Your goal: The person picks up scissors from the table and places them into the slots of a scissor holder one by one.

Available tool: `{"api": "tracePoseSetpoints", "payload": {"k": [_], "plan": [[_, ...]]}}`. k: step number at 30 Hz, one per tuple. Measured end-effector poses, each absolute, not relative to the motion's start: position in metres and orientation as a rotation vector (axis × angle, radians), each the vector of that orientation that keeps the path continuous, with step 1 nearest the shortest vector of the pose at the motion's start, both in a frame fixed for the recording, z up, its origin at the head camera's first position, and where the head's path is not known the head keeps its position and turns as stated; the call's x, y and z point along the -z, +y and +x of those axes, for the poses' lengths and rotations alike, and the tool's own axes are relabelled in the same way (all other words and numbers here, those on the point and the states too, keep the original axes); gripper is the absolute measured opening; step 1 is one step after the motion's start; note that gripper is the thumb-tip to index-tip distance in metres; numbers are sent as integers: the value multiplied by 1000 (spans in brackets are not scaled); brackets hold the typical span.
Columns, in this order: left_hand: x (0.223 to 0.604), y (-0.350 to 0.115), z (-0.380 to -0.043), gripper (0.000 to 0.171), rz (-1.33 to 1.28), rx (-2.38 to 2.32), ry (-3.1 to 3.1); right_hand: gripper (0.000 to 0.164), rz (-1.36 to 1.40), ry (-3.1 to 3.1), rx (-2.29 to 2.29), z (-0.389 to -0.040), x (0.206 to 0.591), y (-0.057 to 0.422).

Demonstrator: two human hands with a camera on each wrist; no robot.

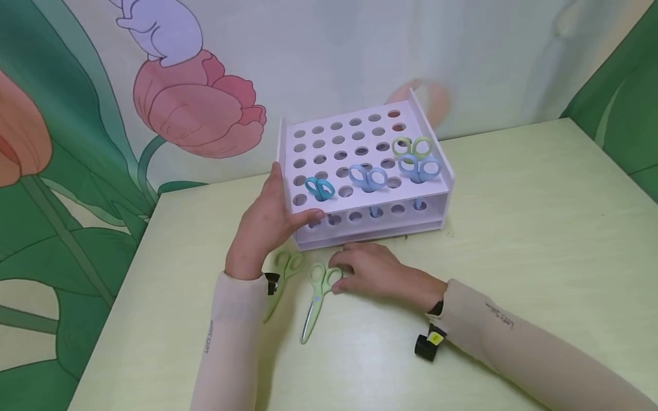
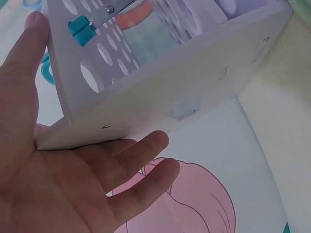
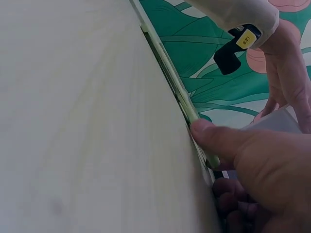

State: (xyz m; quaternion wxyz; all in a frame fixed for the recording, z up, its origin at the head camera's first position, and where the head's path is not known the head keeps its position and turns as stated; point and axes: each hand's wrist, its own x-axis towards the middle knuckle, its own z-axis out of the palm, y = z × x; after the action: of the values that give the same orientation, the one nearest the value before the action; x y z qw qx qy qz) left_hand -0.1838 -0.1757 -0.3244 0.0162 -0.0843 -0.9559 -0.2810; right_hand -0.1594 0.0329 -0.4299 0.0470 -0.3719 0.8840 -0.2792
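A white rack (image 1: 354, 202) with round holes in its tiers stands at the back of the table. My left hand (image 1: 264, 220) holds its left front corner, thumb on the front edge and fingers along the outside of the side panel (image 2: 146, 109). On the table in front lie green scissors (image 1: 317, 294), blades toward me. My right hand (image 1: 372, 271) pinches their right handle loop, the thumb on it in the right wrist view. A second pair of green scissors (image 1: 280, 279) lies to the left, partly covered by my left wrist.
Teal scissors (image 1: 320, 188), two light blue pairs (image 1: 368, 178) and a green pair (image 1: 412, 147) stand handles up in the rack's holes. Behind the rack rises a wall (image 1: 329, 57) painted with flowers.
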Motion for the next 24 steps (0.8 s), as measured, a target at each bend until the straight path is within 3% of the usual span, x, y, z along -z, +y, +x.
{"api": "tracePoseSetpoints", "payload": {"k": [7,19,24], "plan": [[324,-177,-185,122,-308,923,-2950,27,-1117,2538,1066,-166,430,40],[327,-177,-186,113,-332,970,-2915,31,-903,2025,1506,-165,409,44],[328,-177,-187,111,-356,987,-2894,25,-851,1978,1585,-159,397,42]]}}
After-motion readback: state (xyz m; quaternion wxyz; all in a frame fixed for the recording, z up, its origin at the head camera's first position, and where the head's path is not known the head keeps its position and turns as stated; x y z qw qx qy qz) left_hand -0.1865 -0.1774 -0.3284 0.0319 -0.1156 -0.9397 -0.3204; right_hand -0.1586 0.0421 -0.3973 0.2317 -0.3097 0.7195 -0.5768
